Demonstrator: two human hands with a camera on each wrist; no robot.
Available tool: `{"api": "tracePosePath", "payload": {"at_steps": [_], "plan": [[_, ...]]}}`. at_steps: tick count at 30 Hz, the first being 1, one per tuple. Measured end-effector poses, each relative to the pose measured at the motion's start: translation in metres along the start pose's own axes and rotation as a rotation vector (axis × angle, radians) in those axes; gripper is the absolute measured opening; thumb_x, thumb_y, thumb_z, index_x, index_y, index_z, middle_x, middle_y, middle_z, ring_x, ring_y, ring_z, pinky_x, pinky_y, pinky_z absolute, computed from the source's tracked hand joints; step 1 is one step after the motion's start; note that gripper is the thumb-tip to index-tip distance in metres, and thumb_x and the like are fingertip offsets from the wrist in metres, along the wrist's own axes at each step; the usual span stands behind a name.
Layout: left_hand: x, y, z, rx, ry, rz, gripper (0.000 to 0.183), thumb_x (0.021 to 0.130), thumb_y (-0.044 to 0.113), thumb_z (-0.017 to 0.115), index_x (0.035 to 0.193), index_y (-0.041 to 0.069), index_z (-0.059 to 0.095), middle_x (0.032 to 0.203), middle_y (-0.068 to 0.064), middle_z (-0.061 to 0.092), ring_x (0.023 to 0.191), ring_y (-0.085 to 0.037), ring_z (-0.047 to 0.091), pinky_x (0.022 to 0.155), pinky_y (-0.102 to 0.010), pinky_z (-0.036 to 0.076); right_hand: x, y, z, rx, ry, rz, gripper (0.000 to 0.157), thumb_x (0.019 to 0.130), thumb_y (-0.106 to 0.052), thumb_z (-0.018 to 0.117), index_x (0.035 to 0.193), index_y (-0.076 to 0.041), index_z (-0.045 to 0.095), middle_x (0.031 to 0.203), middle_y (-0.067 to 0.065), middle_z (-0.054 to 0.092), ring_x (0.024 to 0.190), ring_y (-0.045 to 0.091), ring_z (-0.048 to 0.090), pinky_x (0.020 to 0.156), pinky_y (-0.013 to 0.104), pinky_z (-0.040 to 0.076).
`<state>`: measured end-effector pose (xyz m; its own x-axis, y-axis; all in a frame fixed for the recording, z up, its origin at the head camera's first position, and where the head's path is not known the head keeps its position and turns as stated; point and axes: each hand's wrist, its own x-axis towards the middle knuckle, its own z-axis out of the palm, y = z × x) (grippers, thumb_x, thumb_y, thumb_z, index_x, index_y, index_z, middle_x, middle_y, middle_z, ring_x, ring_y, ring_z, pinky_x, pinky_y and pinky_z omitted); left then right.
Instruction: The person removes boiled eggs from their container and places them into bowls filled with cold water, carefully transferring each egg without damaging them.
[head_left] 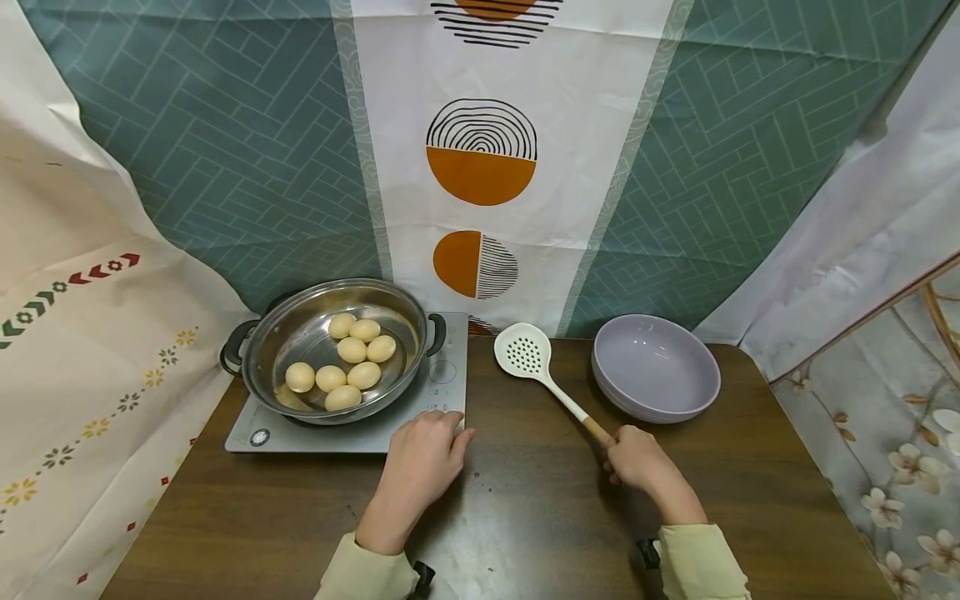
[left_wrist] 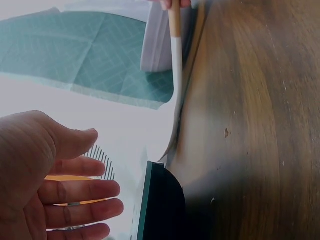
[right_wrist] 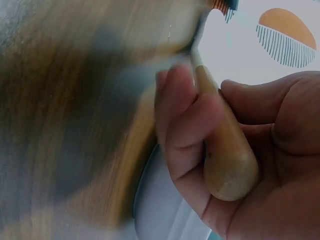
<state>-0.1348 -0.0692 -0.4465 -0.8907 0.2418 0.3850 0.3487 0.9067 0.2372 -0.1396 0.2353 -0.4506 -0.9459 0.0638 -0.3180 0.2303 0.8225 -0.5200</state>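
My right hand grips the wooden handle end of a white slotted skimmer. In the right wrist view, fingers and thumb close around that rounded handle. The skimmer's perforated head points away to the left, over the table's back part. My left hand holds nothing; it is over the front right corner of a grey induction cooker, and its fingers look loosely extended in the left wrist view. On the cooker stands a steel pan with black handles, holding several pale yellow eggs.
A lilac bowl stands at the table's back right, just beyond my right hand. The brown wooden table ends at a patterned cloth backdrop. More cloth hangs along the left and right sides.
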Motion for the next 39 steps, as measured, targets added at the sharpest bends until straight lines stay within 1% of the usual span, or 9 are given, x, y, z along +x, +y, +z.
{"api": "tracePosePath", "payload": {"at_steps": [3, 9, 13, 16, 20, 24, 31, 35, 39], "plan": [[0.000, -0.001, 0.000, 0.003, -0.013, -0.011, 0.023, 0.087, 0.035, 0.062, 0.096, 0.015, 0.069, 0.082, 0.002, 0.068, 0.076, -0.018, 0.064, 0.064, -0.037, 0.049, -0.001, -0.001, 0.000, 0.041, -0.009, 0.005, 0.029, 0.095, -0.019, 0.045, 0.078, -0.001, 0.062, 0.067, 0.005, 0.062, 0.050, 0.014, 0.055, 0.050, 0.028, 0.042], [0.000, -0.002, -0.002, 0.015, -0.023, -0.007, 0.024, 0.087, 0.036, 0.061, 0.097, 0.016, 0.069, 0.084, 0.001, 0.069, 0.077, -0.018, 0.064, 0.065, -0.037, 0.050, -0.002, 0.001, -0.008, -0.071, 0.038, -0.037, 0.030, 0.094, -0.022, 0.047, 0.071, -0.006, 0.059, 0.063, 0.003, 0.049, 0.057, 0.018, 0.044, 0.052, 0.030, 0.034], [0.001, -0.003, -0.008, 0.015, -0.018, 0.018, 0.024, 0.087, 0.036, 0.062, 0.096, 0.015, 0.069, 0.081, 0.001, 0.068, 0.075, -0.020, 0.064, 0.063, -0.038, 0.049, -0.010, 0.000, -0.015, -0.093, 0.068, -0.036, 0.028, 0.094, -0.023, 0.047, 0.072, -0.008, 0.056, 0.063, 0.003, 0.045, 0.056, 0.018, 0.043, 0.051, 0.030, 0.033], [0.003, -0.005, -0.015, -0.011, -0.019, 0.024, 0.025, 0.086, 0.036, 0.063, 0.100, 0.016, 0.069, 0.086, 0.001, 0.070, 0.079, -0.020, 0.066, 0.066, -0.039, 0.050, -0.016, -0.001, -0.022, -0.089, 0.085, -0.038, 0.027, 0.094, -0.023, 0.047, 0.074, -0.008, 0.055, 0.063, 0.003, 0.045, 0.056, 0.018, 0.042, 0.050, 0.030, 0.033], [0.008, -0.008, -0.033, -0.092, -0.057, -0.005, 0.028, 0.087, 0.039, 0.061, 0.106, 0.020, 0.069, 0.100, 0.004, 0.071, 0.090, -0.016, 0.067, 0.072, -0.039, 0.051, -0.025, -0.003, -0.033, -0.078, 0.110, -0.048, 0.025, 0.095, -0.022, 0.046, 0.079, -0.007, 0.056, 0.064, 0.004, 0.045, 0.057, 0.018, 0.041, 0.050, 0.031, 0.033], [0.017, -0.016, -0.059, -0.144, -0.061, -0.032, 0.030, 0.088, 0.041, 0.060, 0.109, 0.022, 0.069, 0.103, 0.006, 0.070, 0.092, -0.014, 0.067, 0.073, -0.038, 0.051, -0.033, -0.004, -0.047, -0.109, 0.167, -0.079, 0.023, 0.096, -0.023, 0.045, 0.081, -0.008, 0.057, 0.066, 0.004, 0.046, 0.061, 0.019, 0.044, 0.053, 0.030, 0.033], [0.037, -0.041, -0.101, -0.128, 0.019, -0.027, 0.026, 0.088, 0.040, 0.060, 0.106, 0.022, 0.068, 0.097, 0.004, 0.070, 0.079, -0.015, 0.064, 0.066, -0.037, 0.049, -0.040, -0.009, -0.067, -0.121, 0.238, -0.120, 0.026, 0.097, -0.024, 0.042, 0.079, -0.009, 0.053, 0.064, 0.004, 0.045, 0.055, 0.018, 0.041, 0.050, 0.030, 0.031], [0.045, -0.059, -0.117, -0.107, 0.067, -0.057, 0.028, 0.089, 0.038, 0.059, 0.106, 0.018, 0.068, 0.091, 0.000, 0.071, 0.076, -0.019, 0.064, 0.065, -0.041, 0.048, -0.041, -0.012, -0.075, -0.137, 0.272, -0.143, 0.026, 0.098, -0.024, 0.041, 0.082, -0.008, 0.054, 0.066, 0.003, 0.049, 0.055, 0.017, 0.043, 0.050, 0.030, 0.032], [0.053, -0.078, -0.129, -0.124, 0.132, -0.112, 0.033, 0.089, 0.036, 0.059, 0.112, 0.014, 0.066, 0.092, -0.008, 0.071, 0.079, -0.026, 0.067, 0.068, -0.046, 0.048, -0.041, -0.014, -0.081, -0.167, 0.322, -0.166, 0.026, 0.098, -0.024, 0.041, 0.079, -0.009, 0.051, 0.064, 0.004, 0.047, 0.055, 0.018, 0.042, 0.050, 0.030, 0.031]]}}
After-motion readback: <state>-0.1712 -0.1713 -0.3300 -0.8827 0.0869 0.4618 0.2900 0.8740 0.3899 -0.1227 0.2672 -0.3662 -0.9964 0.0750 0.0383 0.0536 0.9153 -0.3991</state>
